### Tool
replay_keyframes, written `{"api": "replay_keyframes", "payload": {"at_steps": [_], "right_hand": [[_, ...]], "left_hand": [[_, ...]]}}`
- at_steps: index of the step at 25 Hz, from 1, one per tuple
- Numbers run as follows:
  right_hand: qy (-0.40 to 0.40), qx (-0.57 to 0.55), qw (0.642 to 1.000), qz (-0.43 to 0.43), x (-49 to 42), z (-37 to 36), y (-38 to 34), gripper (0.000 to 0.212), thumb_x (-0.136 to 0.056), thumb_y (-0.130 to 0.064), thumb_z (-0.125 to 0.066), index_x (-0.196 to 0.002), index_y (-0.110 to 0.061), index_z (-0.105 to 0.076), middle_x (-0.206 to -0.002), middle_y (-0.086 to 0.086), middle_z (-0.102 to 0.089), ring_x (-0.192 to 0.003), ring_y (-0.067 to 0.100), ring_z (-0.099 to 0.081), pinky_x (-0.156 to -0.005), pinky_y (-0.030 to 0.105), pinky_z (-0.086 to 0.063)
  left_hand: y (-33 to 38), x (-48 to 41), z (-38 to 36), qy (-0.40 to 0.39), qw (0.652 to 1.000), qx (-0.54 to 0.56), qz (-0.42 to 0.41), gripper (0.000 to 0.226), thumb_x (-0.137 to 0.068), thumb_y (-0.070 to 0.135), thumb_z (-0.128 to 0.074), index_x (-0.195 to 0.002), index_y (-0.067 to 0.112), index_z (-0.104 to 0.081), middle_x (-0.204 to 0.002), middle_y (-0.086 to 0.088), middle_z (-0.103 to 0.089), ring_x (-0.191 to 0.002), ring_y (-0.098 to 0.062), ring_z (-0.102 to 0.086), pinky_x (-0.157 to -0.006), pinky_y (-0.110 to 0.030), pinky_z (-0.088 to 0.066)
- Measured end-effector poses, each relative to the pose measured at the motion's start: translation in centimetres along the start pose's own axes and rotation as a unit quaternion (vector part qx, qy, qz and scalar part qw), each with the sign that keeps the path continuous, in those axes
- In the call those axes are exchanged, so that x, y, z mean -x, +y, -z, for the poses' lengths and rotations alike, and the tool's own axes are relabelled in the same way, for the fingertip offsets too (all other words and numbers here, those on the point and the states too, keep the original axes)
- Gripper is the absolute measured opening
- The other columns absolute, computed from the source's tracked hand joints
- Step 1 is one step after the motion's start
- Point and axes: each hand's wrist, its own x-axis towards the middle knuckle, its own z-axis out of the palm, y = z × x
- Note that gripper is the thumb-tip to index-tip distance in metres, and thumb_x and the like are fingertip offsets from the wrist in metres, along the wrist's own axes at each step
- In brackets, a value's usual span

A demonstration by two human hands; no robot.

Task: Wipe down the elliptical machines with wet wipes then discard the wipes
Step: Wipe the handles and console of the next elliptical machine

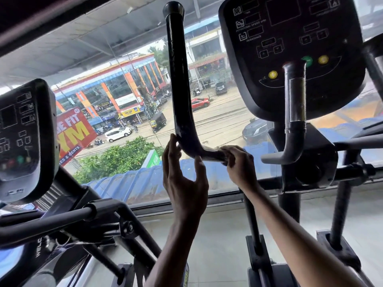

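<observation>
Left hand [184, 179] below the bend of the black handlebar [176, 79], fingers nearly straight with tips against the bend's left side, thumb tip touching its underside, palm clear of the bar. Right hand [238, 162] just to the right, fingers curled over the handlebar's low horizontal stretch, pressing a pale wet wipe [210, 149] around it. Elliptical console [294, 54] up at the right, a second console [22, 137] at the left edge, street beyond the window [134, 112].
</observation>
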Motion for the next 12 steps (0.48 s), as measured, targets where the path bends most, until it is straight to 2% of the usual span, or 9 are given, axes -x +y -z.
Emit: {"api": "replay_keyframes", "payload": {"at_steps": [2,3,4,5,6,7,8,10,12], "right_hand": [[-0.04,-0.012,0.994,-0.099,-0.3,0.0,1.7,0.026,-0.087,-0.001,-0.068,-0.11,-0.01,-0.076,-0.105,0.009,-0.077,-0.102,0.028,-0.071,-0.089,0.029,-0.05],[-0.039,-0.057,0.986,-0.151,-0.1,0.1,2.1,0.02,-0.09,-0.007,-0.069,-0.108,-0.011,-0.077,-0.102,0.007,-0.078,-0.101,0.026,-0.072,-0.09,0.028,-0.051],[-0.029,-0.148,0.966,-0.211,0.4,0.3,2.1,0.017,-0.092,-0.012,-0.07,-0.107,-0.012,-0.077,-0.101,0.006,-0.078,-0.101,0.024,-0.073,-0.092,0.031,-0.054],[-0.023,-0.276,0.922,-0.269,1.1,0.6,1.7,0.018,-0.093,-0.012,-0.07,-0.109,-0.01,-0.077,-0.105,0.007,-0.078,-0.105,0.024,-0.072,-0.094,0.033,-0.056],[-0.022,-0.397,0.864,-0.311,2.1,1.0,1.0,0.021,-0.093,-0.006,-0.067,-0.112,-0.007,-0.075,-0.112,0.009,-0.076,-0.11,0.025,-0.071,-0.096,0.034,-0.057],[-0.028,-0.484,0.808,-0.335,3.0,1.4,0.3,0.025,-0.093,0.001,-0.062,-0.115,-0.002,-0.072,-0.119,0.012,-0.073,-0.114,0.025,-0.069,-0.097,0.032,-0.057],[-0.034,-0.528,0.773,-0.349,4.0,1.8,-0.3,0.027,-0.092,0.007,-0.058,-0.115,0.002,-0.071,-0.121,0.014,-0.072,-0.113,0.024,-0.069,-0.095,0.029,-0.057],[-0.043,-0.567,0.738,-0.363,5.5,2.7,-1.6,0.025,-0.091,0.013,-0.053,-0.105,0.003,-0.071,-0.109,0.015,-0.075,-0.101,0.021,-0.072,-0.089,0.026,-0.059],[-0.051,-0.58,0.727,-0.363,6.3,2.9,-2.4,0.024,-0.088,0.012,-0.055,-0.102,0.002,-0.071,-0.102,0.016,-0.075,-0.096,0.022,-0.073,-0.085,0.027,-0.06]], "left_hand": [[-0.6,0.8,-0.2,-0.006,0.999,0.036,0.035,0.061,-0.089,0.016,-0.056,-0.148,0.007,-0.041,-0.143,0.005,-0.051,-0.125,-0.016,-0.059,-0.102,-0.034,-0.05],[-1.1,1.2,-0.2,-0.007,0.997,0.051,0.06,0.06,-0.088,0.011,-0.055,-0.147,0.007,-0.043,-0.142,0.003,-0.052,-0.123,-0.015,-0.06,-0.1,-0.032,-0.051],[-1.6,1.7,-0.3,-0.005,0.994,0.063,0.09,0.059,-0.087,0.007,-0.053,-0.145,0.008,-0.046,-0.139,0.001,-0.055,-0.121,-0.014,-0.061,-0.099,-0.029,-0.051],[-2.0,2.0,-0.4,-0.002,0.989,0.071,0.128,0.055,-0.086,0.004,-0.052,-0.141,0.01,-0.05,-0.134,0.001,-0.058,-0.118,-0.011,-0.062,-0.096,-0.025,-0.051],[-2.3,2.3,-0.6,-0.002,0.982,0.075,0.173,0.05,-0.088,0.001,-0.052,-0.137,0.011,-0.054,-0.127,0.002,-0.063,-0.114,-0.008,-0.064,-0.092,-0.019,-0.051],[-2.7,2.6,-0.7,-0.009,0.973,0.069,0.22,0.043,-0.09,0.0,-0.054,-0.131,0.012,-0.059,-0.12,0.003,-0.067,-0.108,-0.006,-0.066,-0.087,-0.013,-0.049],[-3.2,2.9,-0.9,-0.03,0.962,0.063,0.265,0.037,-0.091,0.002,-0.057,-0.125,0.014,-0.063,-0.113,0.004,-0.07,-0.102,-0.006,-0.068,-0.082,-0.009,-0.048],[-4.6,3.0,-1.4,-0.113,0.923,0.111,0.35,0.027,-0.091,0.016,-0.067,-0.118,0.015,-0.067,-0.105,0.002,-0.073,-0.095,-0.012,-0.071,-0.08,-0.018,-0.054],[-5.9,3.0,-1.6,-0.197,0.861,0.198,0.425,0.03,-0.09,0.025,-0.072,-0.117,0.012,-0.069,-0.107,-0.007,-0.074,-0.094,-0.019,-0.072,-0.081,-0.033,-0.058]]}}
